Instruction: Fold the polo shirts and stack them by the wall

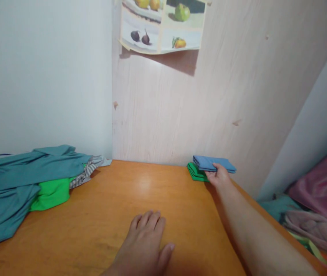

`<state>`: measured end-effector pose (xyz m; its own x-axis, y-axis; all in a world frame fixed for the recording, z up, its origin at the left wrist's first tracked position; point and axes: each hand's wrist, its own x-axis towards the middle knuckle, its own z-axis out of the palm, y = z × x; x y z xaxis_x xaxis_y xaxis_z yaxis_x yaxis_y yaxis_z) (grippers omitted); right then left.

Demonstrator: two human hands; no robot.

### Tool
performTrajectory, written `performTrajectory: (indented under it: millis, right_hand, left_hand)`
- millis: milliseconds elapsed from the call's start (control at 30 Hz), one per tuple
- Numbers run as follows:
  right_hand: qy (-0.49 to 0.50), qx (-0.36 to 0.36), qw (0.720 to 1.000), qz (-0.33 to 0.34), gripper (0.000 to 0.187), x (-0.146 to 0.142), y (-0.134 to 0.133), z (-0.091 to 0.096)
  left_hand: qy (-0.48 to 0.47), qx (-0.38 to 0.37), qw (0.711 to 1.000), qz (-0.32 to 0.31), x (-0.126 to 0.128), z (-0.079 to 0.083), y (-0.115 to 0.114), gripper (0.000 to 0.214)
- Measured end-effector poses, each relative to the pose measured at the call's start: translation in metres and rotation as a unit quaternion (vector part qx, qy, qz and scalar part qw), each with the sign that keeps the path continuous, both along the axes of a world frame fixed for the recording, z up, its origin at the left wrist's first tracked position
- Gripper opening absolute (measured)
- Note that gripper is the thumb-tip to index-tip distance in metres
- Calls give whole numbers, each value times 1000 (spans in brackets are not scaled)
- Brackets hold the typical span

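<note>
My right hand (218, 176) reaches to the far right of the table and grips a folded blue garment (209, 162), thumb on top and fingers beneath. The blue bundle is just over a folded green garment (195, 172); whether the two touch is hard to see. My left hand (146, 237) lies flat, palm down, on the orange-brown wooden table (117, 199) near its front middle, with nothing in it and the thumb spread away.
A loose heap on the left holds a teal garment (37, 165), a bright green cloth (52, 194) and a striped cloth (80, 177). A wall with a fruit picture (163, 27) stands behind the table. Beyond the right edge lie pink fabric (321, 188) and other cloths.
</note>
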<state>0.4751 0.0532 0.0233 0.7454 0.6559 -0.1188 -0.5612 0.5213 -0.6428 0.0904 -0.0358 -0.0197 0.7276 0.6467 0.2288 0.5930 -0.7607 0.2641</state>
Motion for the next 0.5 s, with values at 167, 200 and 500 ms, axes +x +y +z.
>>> performTrajectory:
  millis: [167,200,500]
  right_hand:
    - [7,-3,1000,9,28,10,17,-6]
    - [8,-4,1000,10,28,11,19,-7]
    - [15,-20,1000,16,29,16,29,-19]
  left_hand:
    - [17,-4,1000,-4,0,0,2,52]
    - [17,-1,1000,-6,-1,-1,2,52]
    - [-7,20,1000,-21,-2,-7,6,50]
